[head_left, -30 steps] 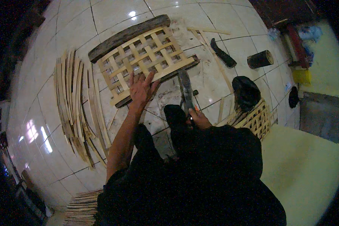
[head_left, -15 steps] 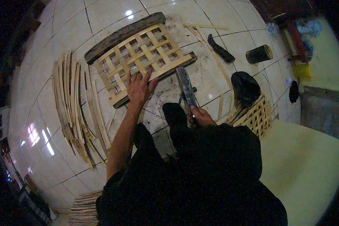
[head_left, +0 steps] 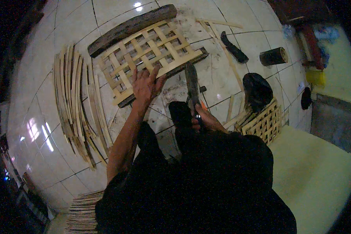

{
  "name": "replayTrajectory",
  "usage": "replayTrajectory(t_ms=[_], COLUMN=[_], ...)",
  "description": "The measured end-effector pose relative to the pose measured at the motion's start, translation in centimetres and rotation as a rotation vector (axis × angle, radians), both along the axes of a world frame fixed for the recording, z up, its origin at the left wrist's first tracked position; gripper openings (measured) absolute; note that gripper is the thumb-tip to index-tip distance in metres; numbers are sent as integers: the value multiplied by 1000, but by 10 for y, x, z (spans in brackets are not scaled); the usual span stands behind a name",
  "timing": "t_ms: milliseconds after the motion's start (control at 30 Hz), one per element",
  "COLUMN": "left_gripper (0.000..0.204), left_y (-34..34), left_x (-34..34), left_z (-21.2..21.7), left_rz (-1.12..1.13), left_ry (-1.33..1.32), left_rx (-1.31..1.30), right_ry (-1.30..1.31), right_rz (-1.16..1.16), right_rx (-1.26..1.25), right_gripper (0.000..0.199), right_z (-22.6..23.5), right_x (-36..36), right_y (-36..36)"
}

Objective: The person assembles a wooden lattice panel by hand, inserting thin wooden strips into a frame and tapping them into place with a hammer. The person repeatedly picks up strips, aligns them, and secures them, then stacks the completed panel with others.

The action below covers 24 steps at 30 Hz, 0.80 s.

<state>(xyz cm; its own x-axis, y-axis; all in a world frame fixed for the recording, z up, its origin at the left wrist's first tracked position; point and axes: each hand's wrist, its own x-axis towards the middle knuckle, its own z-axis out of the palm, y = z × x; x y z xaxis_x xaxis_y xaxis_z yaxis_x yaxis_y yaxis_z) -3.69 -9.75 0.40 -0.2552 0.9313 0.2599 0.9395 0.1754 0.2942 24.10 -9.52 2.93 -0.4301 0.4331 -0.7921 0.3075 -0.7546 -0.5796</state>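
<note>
A panel of pale bamboo strips woven in an open lattice [head_left: 173, 61] lies on the floor in front of me. At its near edge my left hand [head_left: 146, 87] rests with fingers spread, fingertips on the near strips. My right hand [head_left: 207, 119] is wrapped round the handle of a machete [head_left: 192, 84]. The blade points away from me, its tip close to the panel's near right edge; whether it touches I cannot tell. A dark wooden bar [head_left: 201, 55] runs under that edge, and a thick rough wooden beam [head_left: 132, 28] lies along the far edge.
Long loose bamboo strips [head_left: 70, 97] lie at left, with a stack of strips [head_left: 82, 212] at lower left. To the right are a curved dark piece [head_left: 234, 48], a short log [head_left: 273, 56], a black bag [head_left: 257, 91] and another woven piece [head_left: 265, 123]. A pale surface [head_left: 316, 167] stands beside me.
The machete has rolled so its flat looks darker and narrower, and its tip has come up to the panel's edge. My left hand stays at nearly the same place on the panel.
</note>
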Motion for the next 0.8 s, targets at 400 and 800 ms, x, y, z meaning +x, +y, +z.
replayTrajectory(t_ms=[400,800], left_gripper=[50,47], left_y=[2,2], left_x=[-4,-7], left_z=[2,-3], left_rz=[-18,-83], left_ry=[37,61], left_rx=[36,122], right_ry=[-51,300], right_rz=[-30,-177], right_rx=[130,-282], right_gripper=[38,38], right_z=[-28,-16], right_x=[12,23], right_y=[-3,-8])
